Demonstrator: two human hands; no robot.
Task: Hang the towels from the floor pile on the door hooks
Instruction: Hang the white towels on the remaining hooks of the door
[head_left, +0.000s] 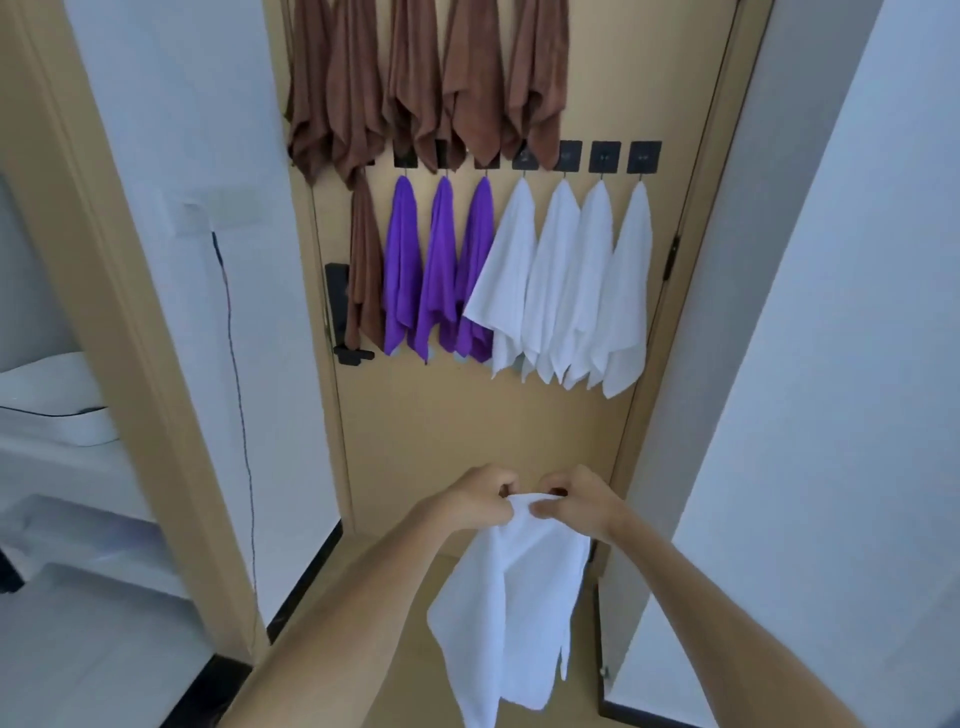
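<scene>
Below hung door (483, 415) towels: left hand (475, 500), right hand (576, 500) fingers pinching top edge of white towel (511, 613) (rest hanging loose).

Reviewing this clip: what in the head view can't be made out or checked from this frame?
- Hooks holding the brown towels: above the top edge of the head view.
- Floor pile: not visible; the white towel pinched by the left hand and right hand and both forearms cover the floor ahead.
- Free hooks: none shows; every black hook plate in the lower row carries a towel.
</scene>
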